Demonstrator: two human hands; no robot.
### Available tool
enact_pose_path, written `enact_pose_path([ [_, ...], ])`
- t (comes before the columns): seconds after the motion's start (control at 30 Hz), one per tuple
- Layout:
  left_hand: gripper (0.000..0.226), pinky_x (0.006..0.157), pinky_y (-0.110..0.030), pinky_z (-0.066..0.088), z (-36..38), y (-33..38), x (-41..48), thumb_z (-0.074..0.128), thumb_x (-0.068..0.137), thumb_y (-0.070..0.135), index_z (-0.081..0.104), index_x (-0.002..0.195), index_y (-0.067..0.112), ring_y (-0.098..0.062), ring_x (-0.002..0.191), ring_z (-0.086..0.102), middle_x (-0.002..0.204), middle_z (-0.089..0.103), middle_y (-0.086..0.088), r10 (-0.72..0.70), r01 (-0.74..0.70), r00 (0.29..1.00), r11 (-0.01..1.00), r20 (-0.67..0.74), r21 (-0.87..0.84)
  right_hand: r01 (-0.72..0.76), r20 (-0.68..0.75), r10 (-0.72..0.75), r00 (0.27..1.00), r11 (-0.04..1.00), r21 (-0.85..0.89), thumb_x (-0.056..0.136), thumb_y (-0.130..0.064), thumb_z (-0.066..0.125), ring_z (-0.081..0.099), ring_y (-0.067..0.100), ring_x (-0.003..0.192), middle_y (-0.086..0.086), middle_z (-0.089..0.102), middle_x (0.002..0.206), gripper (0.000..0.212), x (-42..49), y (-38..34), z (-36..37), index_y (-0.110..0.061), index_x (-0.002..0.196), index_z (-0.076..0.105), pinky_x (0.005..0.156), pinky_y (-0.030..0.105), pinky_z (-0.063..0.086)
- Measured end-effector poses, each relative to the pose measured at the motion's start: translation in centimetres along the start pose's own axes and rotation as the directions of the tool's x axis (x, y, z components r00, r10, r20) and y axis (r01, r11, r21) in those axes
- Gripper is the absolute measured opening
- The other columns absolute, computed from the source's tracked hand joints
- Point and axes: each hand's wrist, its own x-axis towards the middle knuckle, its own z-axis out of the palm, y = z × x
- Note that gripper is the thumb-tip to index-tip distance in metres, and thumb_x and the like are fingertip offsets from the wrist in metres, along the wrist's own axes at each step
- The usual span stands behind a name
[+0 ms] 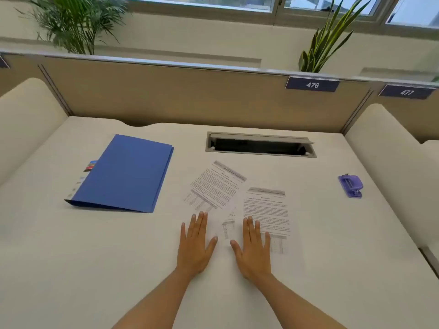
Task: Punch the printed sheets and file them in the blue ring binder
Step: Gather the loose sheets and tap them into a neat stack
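Both my grips lie flat with fingers spread, holding nothing: my left grip (192, 248) is on the bench (71, 257), and my right grip (254, 250) rests on one printed sheet (268, 210). A second, tilted sheet (216, 186) lies at 12 o'clock. One closed blue ring binder (128, 174) sits at 10 o'clock, and one purple punch (351, 185) at 2 o'clock.

Bright, even daylight from windows (202, 2) far beyond left grip (193, 248) and right grip (254, 254); faint soft shadows; mild blur, bowed edges.
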Motion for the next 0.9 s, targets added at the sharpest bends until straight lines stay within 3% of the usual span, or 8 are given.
enact_pose_path([
  [0.1, 0.074, 0.117, -0.041, -0.011, 0.54, -0.41, -0.48, 0.004, 0.092, 0.062, -0.001, 0.153, 0.021, -0.008, 0.146, -0.012, 0.159, -0.007, 0.01, -0.008, 0.006, 0.999, 0.999, 0.032, 0.05, -0.037, 0.018, 0.037, 0.999, 0.999, -0.034, 0.094, -0.063, 0.011, -0.006, 0.014, 0.148, -0.004, -0.005, 0.161, 0.074, -0.56, 0.13, 0.65, -0.019, 0.153, -0.001, 0.116, 0.044, -0.011],
  [0.33, 0.068, 0.118, -0.043, -0.004, 0.91, -0.71, -0.32, 0.022, 0.096, 0.056, 0.006, 0.154, 0.023, -0.009, 0.147, -0.005, 0.16, 0.002, 0.01, -0.021, 0.016, 0.998, 0.995, 0.056, 0.094, -0.052, 0.027, 0.054, 0.998, 0.995, -0.082, 0.095, -0.059, 0.021, 0.001, 0.015, 0.149, -0.003, 0.003, 0.161, 0.073, -0.91, 0.21, 0.88, -0.017, 0.153, 0.006, 0.118, 0.049, 0.002],
  [0.9, 0.067, 0.118, -0.045, 0.001, 1.03, -0.71, -0.48, 0.026, 0.097, 0.054, 0.01, 0.154, 0.022, -0.012, 0.148, 0.001, 0.16, 0.007, 0.009, -0.016, 0.013, 0.999, 0.997, 0.046, 0.075, -0.056, 0.045, 0.057, 0.997, 0.998, -0.024, 0.095, -0.058, 0.023, -0.009, 0.01, 0.148, -0.008, -0.006, 0.161, 0.072, -1.1, 0.0, 0.22, -0.022, 0.153, -0.002, 0.119, 0.045, -0.004],
])
